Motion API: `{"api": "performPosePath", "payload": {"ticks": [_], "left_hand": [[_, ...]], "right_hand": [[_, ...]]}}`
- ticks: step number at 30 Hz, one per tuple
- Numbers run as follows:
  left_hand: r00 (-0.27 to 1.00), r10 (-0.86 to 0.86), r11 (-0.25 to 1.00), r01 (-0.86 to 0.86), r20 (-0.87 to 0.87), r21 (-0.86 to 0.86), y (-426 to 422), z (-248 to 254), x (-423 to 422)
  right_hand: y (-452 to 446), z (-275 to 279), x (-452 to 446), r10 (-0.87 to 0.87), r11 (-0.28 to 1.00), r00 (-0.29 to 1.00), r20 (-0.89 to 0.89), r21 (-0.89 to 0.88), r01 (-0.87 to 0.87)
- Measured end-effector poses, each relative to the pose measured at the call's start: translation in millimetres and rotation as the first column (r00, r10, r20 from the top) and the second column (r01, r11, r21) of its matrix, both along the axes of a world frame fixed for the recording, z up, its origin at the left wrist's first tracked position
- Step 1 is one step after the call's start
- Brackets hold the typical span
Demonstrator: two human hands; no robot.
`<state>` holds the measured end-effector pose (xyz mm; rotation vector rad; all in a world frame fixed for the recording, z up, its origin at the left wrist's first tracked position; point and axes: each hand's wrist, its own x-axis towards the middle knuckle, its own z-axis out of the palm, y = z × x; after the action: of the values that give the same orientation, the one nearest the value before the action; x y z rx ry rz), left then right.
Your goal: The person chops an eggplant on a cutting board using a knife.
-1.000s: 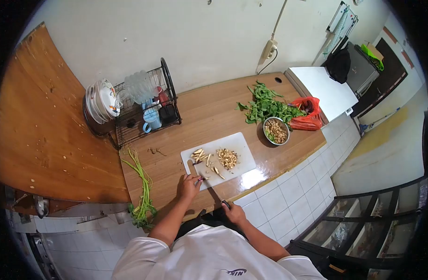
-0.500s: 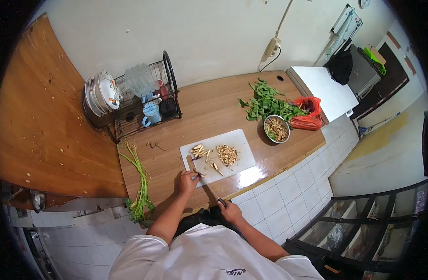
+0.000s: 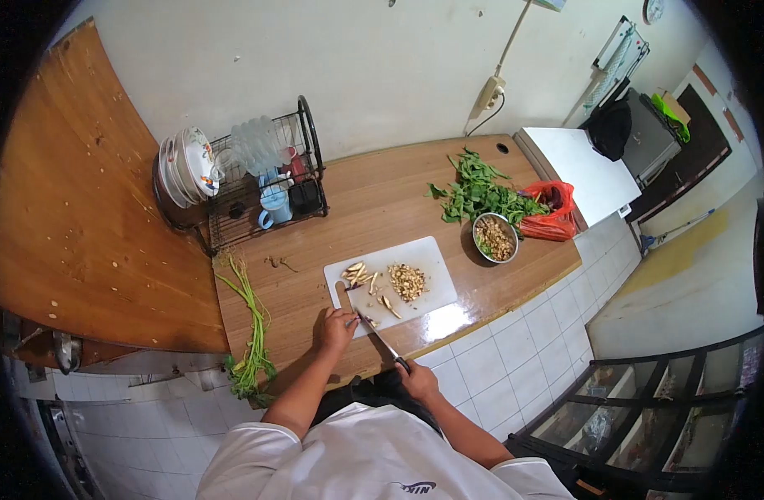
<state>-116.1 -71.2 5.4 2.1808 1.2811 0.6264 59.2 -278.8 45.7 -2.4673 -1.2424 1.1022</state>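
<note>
My right hand (image 3: 417,381) is closed around the dark handle of a knife (image 3: 389,346). Its blade slants up and left onto the white cutting board (image 3: 439,279), with the tip close to my left fingers. My left hand (image 3: 339,330) is pinched at the board's near left corner, on a small pale vegetable piece with purplish skin, largely covered by the fingers. Pale elongated vegetable pieces (image 3: 356,272) lie at the board's left, and another pale piece (image 3: 389,307) nearer the middle. A heap of chopped pale bits (image 3: 408,282) sits right of centre.
On the right stand a metal bowl (image 3: 495,237) of chopped food, leafy greens (image 3: 478,187) and a red plastic bag (image 3: 550,222). Long green stems (image 3: 253,321) hang over the left edge. A dish rack (image 3: 314,171) with plates, glasses and mugs stands at the back left.
The knife has shifted slightly, and more of its blade shows beside my left fingers. My left hand stays at the board's corner. The whole view has moved slightly.
</note>
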Motion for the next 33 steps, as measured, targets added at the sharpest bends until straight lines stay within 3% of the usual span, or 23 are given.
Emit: {"api": "performPosePath", "payload": {"ticks": [7,11,14,18,20,23,33], "left_hand": [[0.997,0.079,0.996,-0.079,0.007,-0.045,-8,-5,0],[0.986,0.134,0.988,-0.125,0.097,-0.093,-5,-15,3],[0.985,0.139,0.989,-0.131,0.107,-0.074,-5,-5,4],[0.991,0.114,0.993,-0.114,0.071,-0.009,-5,1,5],[0.990,0.131,0.991,-0.130,0.047,-0.014,-6,6,4],[0.989,0.151,0.988,-0.150,-0.001,-0.026,-3,4,6],[0.989,0.096,0.984,-0.111,-0.108,-0.137,3,25,10]], "right_hand": [[5,-3,-3,-0.047,0.997,0.994,-0.101,0.058,0.053],[-8,-15,-11,-0.082,0.991,0.981,-0.174,0.095,0.100],[-5,-5,-9,-0.057,0.998,0.972,-0.228,-0.001,0.058],[-8,-8,-11,-0.069,0.997,0.976,-0.206,0.014,0.073],[-10,-16,-13,-0.061,0.993,0.989,-0.133,0.097,0.074],[-3,-4,-17,-0.032,0.997,0.998,-0.052,0.075,0.036],[47,-14,-11,-0.003,0.999,0.997,-0.076,0.052,0.006]]}}
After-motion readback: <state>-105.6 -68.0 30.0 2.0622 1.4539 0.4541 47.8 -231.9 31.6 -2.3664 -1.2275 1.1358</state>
